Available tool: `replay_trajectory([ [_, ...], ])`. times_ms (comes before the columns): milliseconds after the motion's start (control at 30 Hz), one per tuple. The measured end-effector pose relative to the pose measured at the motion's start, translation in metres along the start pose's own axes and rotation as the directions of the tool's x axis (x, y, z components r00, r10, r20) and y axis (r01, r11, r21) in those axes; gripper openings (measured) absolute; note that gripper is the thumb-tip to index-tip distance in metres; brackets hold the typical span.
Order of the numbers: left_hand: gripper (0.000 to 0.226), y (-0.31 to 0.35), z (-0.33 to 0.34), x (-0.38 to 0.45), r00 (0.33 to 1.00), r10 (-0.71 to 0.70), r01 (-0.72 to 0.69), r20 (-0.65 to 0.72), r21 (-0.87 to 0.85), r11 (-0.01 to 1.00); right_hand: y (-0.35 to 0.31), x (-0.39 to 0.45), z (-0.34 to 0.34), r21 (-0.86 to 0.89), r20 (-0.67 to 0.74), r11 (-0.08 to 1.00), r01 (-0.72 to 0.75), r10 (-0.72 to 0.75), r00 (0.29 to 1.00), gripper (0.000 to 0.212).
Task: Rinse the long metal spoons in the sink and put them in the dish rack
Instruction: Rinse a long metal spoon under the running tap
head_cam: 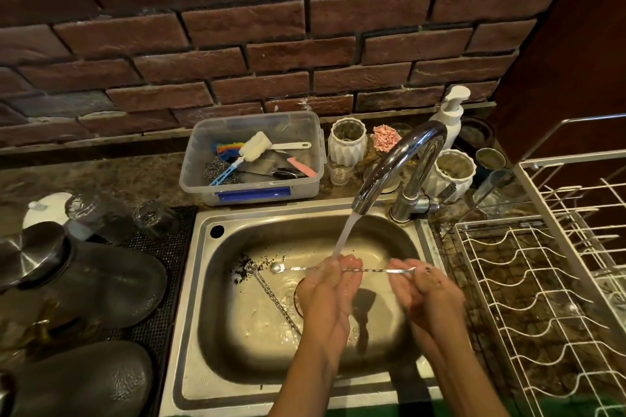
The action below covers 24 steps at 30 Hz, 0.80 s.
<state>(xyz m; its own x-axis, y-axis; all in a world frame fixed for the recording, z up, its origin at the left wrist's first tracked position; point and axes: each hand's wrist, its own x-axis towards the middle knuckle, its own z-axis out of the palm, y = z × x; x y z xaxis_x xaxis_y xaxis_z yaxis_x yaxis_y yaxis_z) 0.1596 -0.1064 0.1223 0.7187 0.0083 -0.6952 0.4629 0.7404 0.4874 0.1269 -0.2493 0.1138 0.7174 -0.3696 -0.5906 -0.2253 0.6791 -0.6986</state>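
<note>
Over the steel sink (389, 240), both hands hold one long metal spoon (374, 270) level, its small bowl pointing left. My left hand (327, 288) wraps the twisted stem near its middle, right where the water stream (343, 237) from the curved tap (399, 159) lands. My right hand (425, 284) pinches the handle end. A second long twisted spoon (271, 296) lies on the sink floor, slanting down toward the drain. The white wire dish rack (528, 298) stands to the right of the sink and looks empty.
A clear plastic tub (250, 191) of brushes and scourers sits behind the sink. White ribbed jars (347, 142) and a pump bottle (447, 117) crowd the tap. Dark bowls (111, 284), glasses (152, 217) and a steel lid (30, 254) rest on a mat at left.
</note>
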Motion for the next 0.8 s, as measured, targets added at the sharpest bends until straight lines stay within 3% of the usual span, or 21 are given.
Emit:
replay_trajectory([
  [300,0.012,0.045,-0.030,0.003,0.984,0.117,-0.117,-0.137,0.011,0.993,0.050,-0.005,0.072,-0.092,0.237,0.992,-0.083,0.103,0.966,0.010],
  [400,0.015,0.051,-0.031,0.003,0.978,0.157,-0.160,-0.134,-0.007,0.987,0.059,-0.001,0.088,-0.106,0.153,0.990,-0.090,0.105,0.983,0.007],
  [533,0.020,0.055,-0.035,0.008,0.959,0.228,-0.231,-0.168,0.006,0.973,0.060,0.003,0.098,-0.063,0.099,0.987,-0.148,0.154,0.983,0.028],
  [633,0.018,0.055,-0.039,0.012,0.946,0.257,-0.256,-0.197,0.034,0.966,0.056,0.003,0.092,-0.173,0.166,0.980,-0.098,0.127,0.978,0.011],
  [700,0.015,0.052,-0.038,0.012,0.951,0.249,-0.247,-0.185,0.033,0.968,0.055,0.004,0.088,-0.201,0.172,0.978,-0.063,0.098,0.980,0.011],
  [800,0.015,0.040,-0.035,0.010,0.961,0.242,-0.234,-0.132,0.070,0.970,0.054,0.007,0.084,-0.046,0.106,0.993,-0.108,0.112,0.988,0.025],
])
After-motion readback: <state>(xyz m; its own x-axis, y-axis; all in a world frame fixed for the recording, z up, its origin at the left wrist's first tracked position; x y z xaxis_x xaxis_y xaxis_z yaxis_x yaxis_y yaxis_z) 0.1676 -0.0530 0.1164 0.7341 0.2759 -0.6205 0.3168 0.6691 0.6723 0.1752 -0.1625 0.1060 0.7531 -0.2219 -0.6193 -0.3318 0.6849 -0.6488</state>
